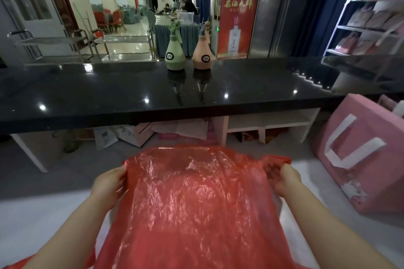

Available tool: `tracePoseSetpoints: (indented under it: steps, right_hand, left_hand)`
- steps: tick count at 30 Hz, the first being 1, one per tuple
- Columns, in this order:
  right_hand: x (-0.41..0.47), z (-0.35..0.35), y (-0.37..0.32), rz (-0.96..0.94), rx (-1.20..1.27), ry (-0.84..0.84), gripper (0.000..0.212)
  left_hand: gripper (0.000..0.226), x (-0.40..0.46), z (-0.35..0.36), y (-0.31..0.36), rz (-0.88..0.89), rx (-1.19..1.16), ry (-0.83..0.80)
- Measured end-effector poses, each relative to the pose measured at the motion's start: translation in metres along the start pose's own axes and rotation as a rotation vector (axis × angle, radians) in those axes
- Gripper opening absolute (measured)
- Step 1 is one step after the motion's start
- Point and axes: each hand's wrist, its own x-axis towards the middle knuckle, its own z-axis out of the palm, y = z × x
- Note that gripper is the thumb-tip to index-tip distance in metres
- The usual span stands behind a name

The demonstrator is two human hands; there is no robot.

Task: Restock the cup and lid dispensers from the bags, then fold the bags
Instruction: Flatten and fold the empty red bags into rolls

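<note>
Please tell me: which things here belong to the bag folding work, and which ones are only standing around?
Belongs to the job:
red plastic bag, held spread out
left hand, gripping its left edge
right hand, gripping its right edge

Only standing around:
green spray bottle
orange spray bottle
black counter
pink paper bag

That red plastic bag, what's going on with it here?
A person is holding a thin red plastic bag stretched flat in front of them, the left hand gripping one edge and the right hand pinching the other. It looks empty, so this seems to be the folding stage. Beyond it, a green spray bottle and an orange spray bottle stand on a black counter; a pink bag sits to the right.
</note>
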Motion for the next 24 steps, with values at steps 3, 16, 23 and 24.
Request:
tracePoseSetpoints:
  steps: [3, 16, 23, 24]
  right_hand:
    - [0.005, -0.007, -0.008, 0.0, 0.116, 0.016, 0.026]
    - [0.023, -0.021, -0.017, -0.074, 0.262, 0.026, 0.013]
    - [0.036, -0.028, 0.007, -0.513, -0.5, 0.21, 0.045]
    - [0.037, -0.029, 0.009, -0.526, -0.53, 0.212, 0.047]
  left_hand:
    - [0.01, 0.006, -0.005, 0.003, 0.016, 0.0, 0.045]
    - [0.012, 0.026, -0.042, -0.021, 0.031, 0.096, 0.085]
    - [0.016, 0.035, -0.037, -0.025, 0.212, 0.504, 0.27]
    - [0.018, 0.034, -0.036, -0.025, 0.27, 0.598, 0.278]
